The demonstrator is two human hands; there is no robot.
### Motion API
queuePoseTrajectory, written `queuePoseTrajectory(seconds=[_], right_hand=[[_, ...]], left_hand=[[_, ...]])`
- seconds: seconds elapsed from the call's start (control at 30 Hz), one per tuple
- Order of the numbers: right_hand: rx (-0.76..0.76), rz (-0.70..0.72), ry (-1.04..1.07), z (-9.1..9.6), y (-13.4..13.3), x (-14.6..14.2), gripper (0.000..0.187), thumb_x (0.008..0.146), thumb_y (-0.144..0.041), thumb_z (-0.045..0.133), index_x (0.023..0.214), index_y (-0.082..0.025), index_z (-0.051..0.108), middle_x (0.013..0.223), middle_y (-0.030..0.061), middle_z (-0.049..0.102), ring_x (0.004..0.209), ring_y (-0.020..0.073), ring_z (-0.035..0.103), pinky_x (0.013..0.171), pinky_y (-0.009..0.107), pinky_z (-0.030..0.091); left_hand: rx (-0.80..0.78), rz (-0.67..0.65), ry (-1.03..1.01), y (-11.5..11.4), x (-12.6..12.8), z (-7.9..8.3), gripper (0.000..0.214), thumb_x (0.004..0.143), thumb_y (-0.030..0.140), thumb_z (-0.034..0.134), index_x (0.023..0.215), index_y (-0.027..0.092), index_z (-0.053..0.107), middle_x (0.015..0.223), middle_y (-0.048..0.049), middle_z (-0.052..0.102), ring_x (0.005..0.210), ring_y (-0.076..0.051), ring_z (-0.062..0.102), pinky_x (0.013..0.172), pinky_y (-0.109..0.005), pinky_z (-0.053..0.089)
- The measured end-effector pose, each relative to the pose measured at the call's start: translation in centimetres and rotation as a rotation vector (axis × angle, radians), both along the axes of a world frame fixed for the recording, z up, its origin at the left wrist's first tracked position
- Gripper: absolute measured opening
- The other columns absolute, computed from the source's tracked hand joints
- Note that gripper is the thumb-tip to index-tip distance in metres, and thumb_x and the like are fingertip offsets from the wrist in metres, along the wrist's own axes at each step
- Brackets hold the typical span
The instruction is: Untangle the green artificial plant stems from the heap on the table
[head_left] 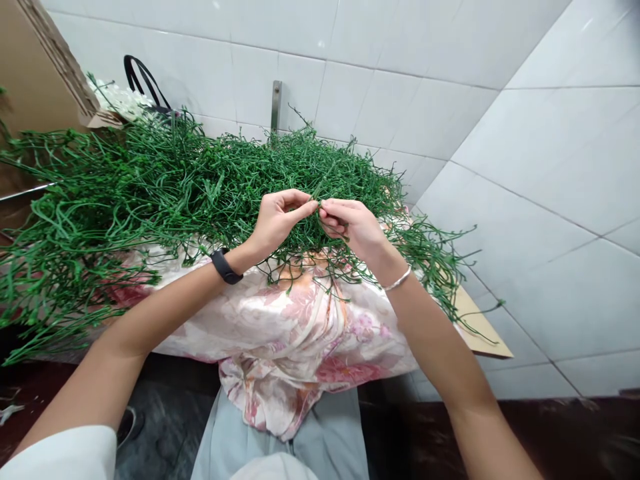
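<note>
A wide heap of thin green branching stems (210, 177), plastic-looking, spreads in front of me. Just over its front middle, my left hand (280, 219) and my right hand (356, 227) meet fingertip to fingertip. Both are closed in a pinch on one green stem (313, 197), which pokes up between the fingers. The other fingers of my right hand curl inward, with a bit of stem showing under them. The exact spot where the fingertips grip is small and mostly covered.
Floral cloth (260, 317) lies under the stems and hangs onto my lap. A board corner (483, 327) juts out at the right. White flowers (120, 100) and a cardboard box (40, 67) stand at the back left. Tiled walls (400, 40) close off the back and right.
</note>
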State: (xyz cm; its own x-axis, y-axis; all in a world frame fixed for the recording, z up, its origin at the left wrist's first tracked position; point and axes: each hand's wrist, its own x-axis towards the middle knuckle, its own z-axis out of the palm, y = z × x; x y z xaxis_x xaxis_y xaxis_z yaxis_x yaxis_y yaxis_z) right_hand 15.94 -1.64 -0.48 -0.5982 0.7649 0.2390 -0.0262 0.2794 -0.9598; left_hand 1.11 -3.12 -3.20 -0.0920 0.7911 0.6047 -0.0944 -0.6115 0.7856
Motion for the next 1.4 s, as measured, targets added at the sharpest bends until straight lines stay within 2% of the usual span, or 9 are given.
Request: queuePoseTrajectory(seconds=[0.2, 0.33, 0.43, 0.57, 0.7, 0.87, 0.93, 1.17, 1.4], right_hand=[[0.608, -0.292, -0.226, -0.5, -0.5, -0.3, 0.021, 0.081, -0.039, 0.049, 0.085, -0.018, 0.049, 0.053, -0.0062, 0.033, 0.049, 0.0064, 0.029, 0.048, 0.022, 0.023], [0.980, -0.416, -0.473, -0.9, -0.3, -0.1, 0.024, 0.087, -0.037, 0.037, 0.085, -0.017, 0.050, 0.070, 0.0015, 0.051, 0.060, 0.0095, 0.042, 0.057, 0.024, 0.028], [1.116, -0.439, -0.579, -1.0, 0.0, 0.1, 0.029, 0.090, -0.036, 0.030, 0.083, -0.016, 0.050, 0.078, 0.0058, 0.053, 0.066, 0.0120, 0.045, 0.057, 0.026, 0.026], [1.143, -0.453, -0.609, -1.1, 0.1, 0.1, 0.030, 0.090, -0.033, 0.028, 0.075, -0.016, 0.048, 0.069, 0.0047, 0.048, 0.061, 0.0115, 0.041, 0.053, 0.026, 0.022], [0.881, -0.421, -0.450, -0.9, -0.4, -0.3, 0.025, 0.087, -0.030, 0.035, 0.068, -0.017, 0.044, 0.059, -0.0006, 0.043, 0.051, 0.0073, 0.035, 0.050, 0.023, 0.024], [0.178, -0.156, -0.089, 0.1, -1.0, -0.4, 0.025, 0.083, -0.031, 0.040, 0.063, -0.017, 0.043, 0.045, -0.0071, 0.034, 0.037, 0.0033, 0.028, 0.038, 0.018, 0.021], [-0.008, -0.096, -0.052, 0.4, -1.2, -0.2, 0.023, 0.082, -0.027, 0.041, 0.062, -0.016, 0.044, 0.041, -0.0081, 0.033, 0.034, 0.0027, 0.024, 0.035, 0.017, 0.018], [-0.226, 0.014, -0.125, 1.3, -0.4, 1.2, 0.021, 0.079, -0.021, 0.044, 0.059, -0.015, 0.044, 0.040, -0.0067, 0.036, 0.033, 0.0023, 0.026, 0.033, 0.016, 0.021], [-0.529, 0.248, -0.189, 1.8, 0.4, 2.2, 0.031, 0.081, -0.019, 0.028, 0.051, -0.018, 0.033, 0.036, -0.0079, 0.025, 0.032, 0.0036, 0.020, 0.032, 0.016, 0.021]], left_hand=[[-0.036, 0.067, -0.014, 0.6, -0.2, -0.3, 0.015, 0.061, 0.025, 0.069, 0.058, 0.013, 0.060, 0.055, 0.0031, 0.056, 0.052, -0.005, 0.048, 0.053, -0.020, 0.038], [-0.052, 0.056, -0.016, 0.7, -0.1, -0.3, 0.013, 0.061, 0.024, 0.068, 0.058, 0.014, 0.060, 0.056, 0.0029, 0.056, 0.053, -0.005, 0.048, 0.055, -0.021, 0.038], [-0.043, 0.050, -0.016, 0.8, -0.1, -0.3, 0.012, 0.061, 0.024, 0.067, 0.059, 0.014, 0.061, 0.057, 0.0027, 0.057, 0.054, -0.006, 0.049, 0.056, -0.021, 0.039], [-0.067, 0.032, -0.011, 0.7, 0.0, -0.2, 0.014, 0.061, 0.026, 0.068, 0.061, 0.014, 0.062, 0.058, 0.0022, 0.059, 0.055, -0.006, 0.050, 0.056, -0.021, 0.040], [-0.059, -0.007, -0.022, 0.4, 0.1, -0.2, 0.015, 0.061, 0.028, 0.068, 0.062, 0.014, 0.062, 0.061, 0.0021, 0.060, 0.056, -0.006, 0.052, 0.059, -0.021, 0.042], [-0.024, 0.003, 0.029, 0.2, 0.3, -0.4, 0.016, 0.064, 0.029, 0.067, 0.066, 0.015, 0.061, 0.064, 0.0014, 0.059, 0.058, -0.007, 0.051, 0.059, -0.021, 0.041], [-0.009, 0.026, 0.074, 0.2, 0.4, -0.5, 0.016, 0.064, 0.030, 0.067, 0.066, 0.015, 0.060, 0.065, 0.0010, 0.058, 0.059, -0.008, 0.051, 0.059, -0.021, 0.041], [0.174, 0.136, 0.337, -0.4, 0.3, -0.7, 0.013, 0.073, 0.029, 0.058, 0.073, 0.017, 0.060, 0.072, -0.0020, 0.058, 0.068, -0.011, 0.052, 0.064, -0.024, 0.041], [0.527, 0.244, 0.571, -1.1, 0.4, -0.2, 0.005, 0.076, 0.019, 0.054, 0.077, 0.017, 0.058, 0.071, -0.0031, 0.059, 0.071, -0.012, 0.051, 0.068, -0.026, 0.041]])
